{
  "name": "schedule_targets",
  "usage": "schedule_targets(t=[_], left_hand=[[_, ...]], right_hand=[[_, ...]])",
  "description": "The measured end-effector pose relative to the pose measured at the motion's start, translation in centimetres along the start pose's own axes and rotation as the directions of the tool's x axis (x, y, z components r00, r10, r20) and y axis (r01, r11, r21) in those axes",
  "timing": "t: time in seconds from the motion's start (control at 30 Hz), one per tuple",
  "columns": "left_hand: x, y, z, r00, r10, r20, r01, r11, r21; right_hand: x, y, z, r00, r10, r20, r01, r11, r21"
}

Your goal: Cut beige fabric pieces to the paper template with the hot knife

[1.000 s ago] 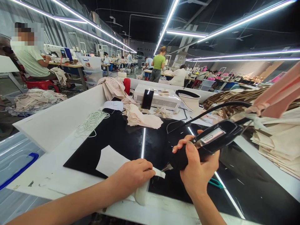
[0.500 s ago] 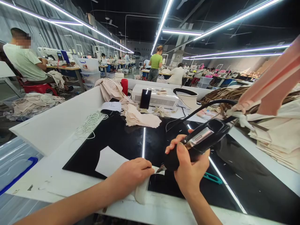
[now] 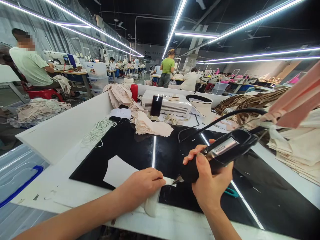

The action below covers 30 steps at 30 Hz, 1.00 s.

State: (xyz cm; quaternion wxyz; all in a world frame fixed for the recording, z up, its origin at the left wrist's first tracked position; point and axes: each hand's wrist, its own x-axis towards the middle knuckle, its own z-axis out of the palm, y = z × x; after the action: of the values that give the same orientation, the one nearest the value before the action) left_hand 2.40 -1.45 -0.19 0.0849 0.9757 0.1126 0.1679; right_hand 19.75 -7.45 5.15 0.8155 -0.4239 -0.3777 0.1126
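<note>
My left hand (image 3: 147,181) is closed, its fingertips pressed down on a pale fabric piece (image 3: 152,204) that drapes over the table's front edge. Under that hand lies a white curved sheet (image 3: 119,170), whose narrow end shows to the right of the fingers. My right hand (image 3: 211,181) is wrapped around a black corded handheld cutter (image 3: 222,148) with a silver plate on its side. The cutter's pointed metal tip is just right of my left fingertips, by the sheet's narrow end. A teal tool handle (image 3: 231,192) is partly hidden behind my right hand.
A black glossy board (image 3: 140,153) covers much of the table. Towards the back are stacked cream fabric pieces (image 3: 151,125), a phone (image 3: 156,105), a white vented box (image 3: 167,105) and pale cord (image 3: 101,130). Peach cloth (image 3: 297,96) hangs near the cutter's cable; people sit at sewing machines beyond.
My right hand and the cutter have moved a little to the right, so its tip is further from my left fingers. My left hand stays on the fabric.
</note>
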Motion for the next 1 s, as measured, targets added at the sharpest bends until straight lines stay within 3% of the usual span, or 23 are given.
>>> schedule_targets(t=[0.17, 0.37, 0.53, 0.8, 1.0], left_hand=[[-0.2, 0.3, -0.3, 0.999, 0.013, -0.031, -0.012, 1.0, 0.029], [-1.7, 1.8, -0.5, 0.981, -0.189, -0.036, 0.188, 0.982, -0.022], [-1.9, 2.5, -0.7, 0.971, -0.238, 0.005, 0.238, 0.97, -0.04], [-1.8, 2.0, -0.8, 0.982, -0.187, 0.012, 0.188, 0.981, -0.045], [-1.4, 2.2, -1.7, 0.977, -0.192, 0.09, 0.194, 0.981, -0.014]], right_hand=[[-0.1, -0.3, 0.1, 1.0, -0.004, 0.0, 0.004, 0.999, -0.05], [-0.9, -1.0, -0.1, 1.0, 0.013, -0.007, -0.013, 0.999, -0.042], [-1.6, -1.5, -0.2, 0.999, -0.007, -0.037, 0.005, 0.999, -0.043], [-2.4, -2.1, -0.2, 0.998, 0.017, -0.053, -0.018, 0.999, -0.03], [-2.6, -2.3, -0.1, 0.999, 0.008, -0.047, -0.01, 0.999, -0.032]])
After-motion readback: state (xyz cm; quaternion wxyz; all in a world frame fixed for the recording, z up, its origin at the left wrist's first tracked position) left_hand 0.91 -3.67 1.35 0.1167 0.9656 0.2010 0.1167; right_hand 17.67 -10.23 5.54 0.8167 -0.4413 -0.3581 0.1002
